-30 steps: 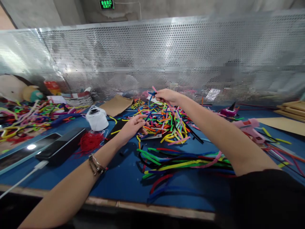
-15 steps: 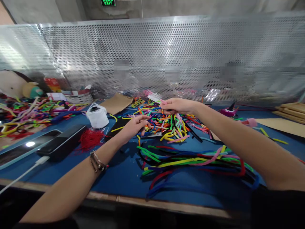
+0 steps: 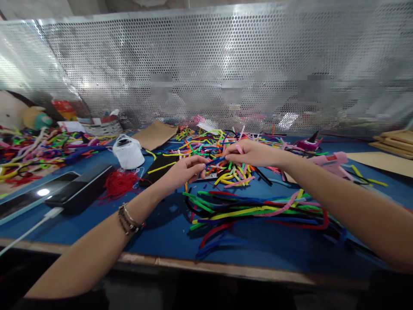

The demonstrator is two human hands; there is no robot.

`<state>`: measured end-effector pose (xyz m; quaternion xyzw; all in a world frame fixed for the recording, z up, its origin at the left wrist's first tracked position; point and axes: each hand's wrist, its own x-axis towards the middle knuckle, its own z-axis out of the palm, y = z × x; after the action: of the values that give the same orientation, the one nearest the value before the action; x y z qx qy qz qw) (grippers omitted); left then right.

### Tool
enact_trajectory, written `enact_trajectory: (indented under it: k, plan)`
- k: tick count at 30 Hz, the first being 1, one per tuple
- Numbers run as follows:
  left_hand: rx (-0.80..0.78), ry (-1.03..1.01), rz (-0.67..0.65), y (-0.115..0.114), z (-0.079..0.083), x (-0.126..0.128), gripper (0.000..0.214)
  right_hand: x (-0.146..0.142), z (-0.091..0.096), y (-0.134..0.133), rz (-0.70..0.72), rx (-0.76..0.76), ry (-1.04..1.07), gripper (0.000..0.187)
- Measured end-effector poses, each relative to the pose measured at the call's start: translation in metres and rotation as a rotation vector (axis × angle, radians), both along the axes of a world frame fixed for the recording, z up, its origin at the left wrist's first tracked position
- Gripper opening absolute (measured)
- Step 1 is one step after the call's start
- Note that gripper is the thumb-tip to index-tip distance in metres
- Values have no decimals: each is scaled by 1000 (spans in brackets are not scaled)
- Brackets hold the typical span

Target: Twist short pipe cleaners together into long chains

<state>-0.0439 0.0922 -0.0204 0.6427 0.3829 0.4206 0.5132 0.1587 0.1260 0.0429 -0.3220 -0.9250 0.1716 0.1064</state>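
Note:
A short blue pipe cleaner (image 3: 215, 162) is stretched between my two hands above a heap of cut pipe cleaners (image 3: 238, 174). My left hand (image 3: 184, 173) pinches its left end, and my right hand (image 3: 248, 153) grips its right end. A small pink piece (image 3: 239, 149) shows at the fingers of my right hand; whether it is held there I cannot tell. Under the hands lies a pair of scissors (image 3: 211, 176), partly covered by the heap. Nearer to me, a bundle of long coloured pipe cleaners (image 3: 251, 211) is spread beneath my right forearm.
On the left are a phone (image 3: 35, 193), a black power bank (image 3: 79, 187) with a white cable, red thread (image 3: 120, 184) and a white roll (image 3: 128, 153). A pink glue gun (image 3: 332, 161) lies right. Behind the blue table (image 3: 161, 232) stands a perforated metal screen (image 3: 200, 56).
My right hand has come down and slightly right. The blue pipe cleaner now spans both hands, and my left fingers have closed on it. The view has tilted a little downward.

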Motion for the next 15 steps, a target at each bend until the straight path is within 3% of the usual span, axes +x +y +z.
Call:
enact_trajectory:
  k: [8,15]
  plan:
    - [84,-129,205,9,1,-3,21,29,2,-11,-195,144,-21,22]
    - [36,-290,261,5,11,-10,24,53,-27,-28,-83,257,86,20]
